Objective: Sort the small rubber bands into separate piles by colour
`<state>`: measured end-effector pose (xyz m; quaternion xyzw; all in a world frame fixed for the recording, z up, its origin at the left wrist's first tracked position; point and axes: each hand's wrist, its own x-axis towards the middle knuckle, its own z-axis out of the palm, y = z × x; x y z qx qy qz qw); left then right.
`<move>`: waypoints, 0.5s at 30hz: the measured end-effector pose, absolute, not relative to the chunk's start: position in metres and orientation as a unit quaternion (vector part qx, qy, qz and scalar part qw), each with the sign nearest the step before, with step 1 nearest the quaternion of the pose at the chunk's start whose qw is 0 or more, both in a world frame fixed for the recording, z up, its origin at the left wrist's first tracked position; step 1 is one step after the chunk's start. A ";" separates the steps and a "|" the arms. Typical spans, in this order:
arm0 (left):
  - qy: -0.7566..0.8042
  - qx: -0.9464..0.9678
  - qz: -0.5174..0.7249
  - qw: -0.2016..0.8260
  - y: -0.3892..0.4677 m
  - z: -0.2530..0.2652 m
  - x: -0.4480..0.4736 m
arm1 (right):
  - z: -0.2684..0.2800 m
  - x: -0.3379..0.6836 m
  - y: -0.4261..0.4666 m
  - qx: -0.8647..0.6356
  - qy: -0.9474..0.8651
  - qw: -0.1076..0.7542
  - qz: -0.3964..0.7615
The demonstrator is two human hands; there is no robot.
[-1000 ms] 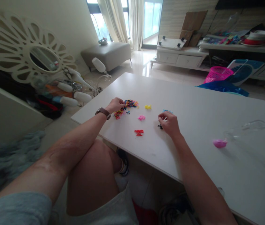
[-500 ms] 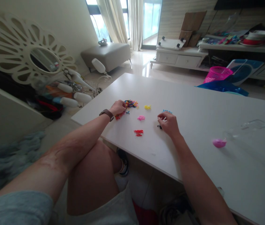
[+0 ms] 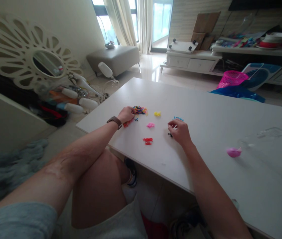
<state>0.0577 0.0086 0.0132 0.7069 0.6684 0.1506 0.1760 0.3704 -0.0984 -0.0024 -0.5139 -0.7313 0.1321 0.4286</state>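
Note:
My left hand (image 3: pixel 126 115), a dark-strapped watch on its wrist, rests at the near edge of a mixed-colour pile of tiny pieces (image 3: pixel 141 110). Its fingers are pinched together; what they hold, if anything, is hidden. Partly under that hand lie red and orange pieces (image 3: pixel 128 123). My right hand (image 3: pixel 181 131) hovers low with curled fingers over some black pieces (image 3: pixel 170 135), and I cannot make out anything in its pinch. Light-blue pieces (image 3: pixel 178 118) show just beyond it. Between the hands lie small yellow (image 3: pixel 157 114), pink (image 3: pixel 150 125) and red clusters (image 3: pixel 147 141).
Everything lies on a white table (image 3: pixel 195 99). To the right are a pink-purple rounded item (image 3: pixel 234 152) and a clear transparent container (image 3: pixel 262 136). Beyond the table stands a pink basket (image 3: pixel 232 79); a lamp with white shades (image 3: pixel 88 103) is off its left side.
Almost nothing differs. The left fingers shift very slightly at the mixed pile, and the right hand keeps its place. The whole view drifts by a few pixels.

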 end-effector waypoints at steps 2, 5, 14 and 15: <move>0.667 0.704 0.155 0.188 0.008 0.013 0.058 | -0.002 0.370 -0.098 -0.514 -0.731 0.429 0.135; 0.664 0.703 0.162 0.196 0.008 0.016 0.058 | -0.002 0.370 -0.099 -0.515 -0.729 0.430 0.136; 0.654 0.720 0.169 0.161 0.010 0.017 0.059 | -0.002 0.370 -0.098 -0.510 -0.734 0.429 0.133; 0.652 0.723 0.169 0.154 0.010 0.016 0.058 | -0.003 0.370 -0.098 -0.511 -0.734 0.428 0.132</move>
